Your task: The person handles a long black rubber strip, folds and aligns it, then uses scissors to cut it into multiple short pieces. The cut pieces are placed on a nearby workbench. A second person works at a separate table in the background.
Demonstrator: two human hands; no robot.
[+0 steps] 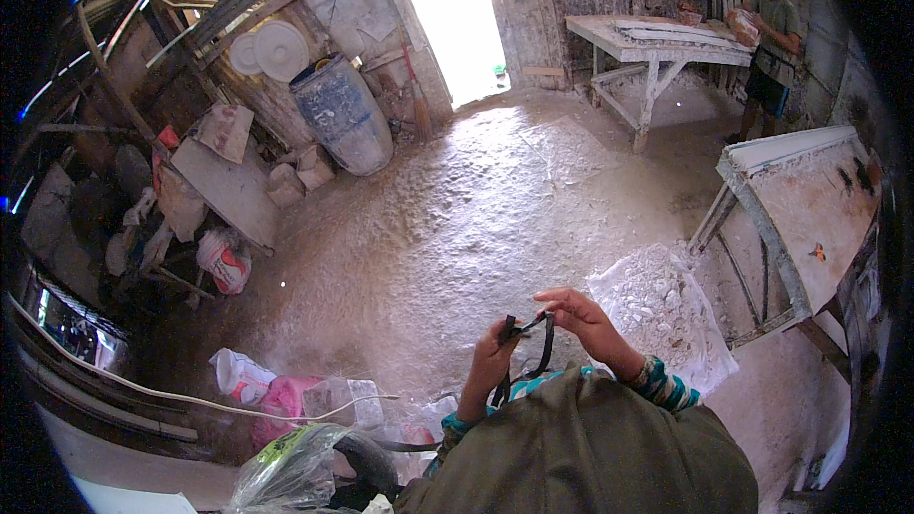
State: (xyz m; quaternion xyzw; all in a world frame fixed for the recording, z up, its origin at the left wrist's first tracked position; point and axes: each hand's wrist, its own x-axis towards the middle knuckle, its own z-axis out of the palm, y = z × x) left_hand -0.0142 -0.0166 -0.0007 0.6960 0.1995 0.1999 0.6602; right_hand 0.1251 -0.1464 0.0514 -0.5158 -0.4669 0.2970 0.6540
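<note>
In front of my body, both hands are on a black strap point(546, 350). My left hand point(487, 364) is closed round one part of it, and a short end sticks up past the fingers. With fingertips at the strap's upper part, my right hand point(583, 324) pinches it. A loop of strap hangs down between the two hands toward the dark olive cloth point(581, 447) over my front. Whether a buckle sits between the fingers is too small to tell.
White rubble lies on a sheet point(657, 309) at right, beside a slanted worktable point(809, 219). A person point(773, 33) stands by a whitish table point(657, 38) at the far right. A blue barrel point(343, 119) leans at far left. Clear plastic bags point(295, 471) lie near left.
</note>
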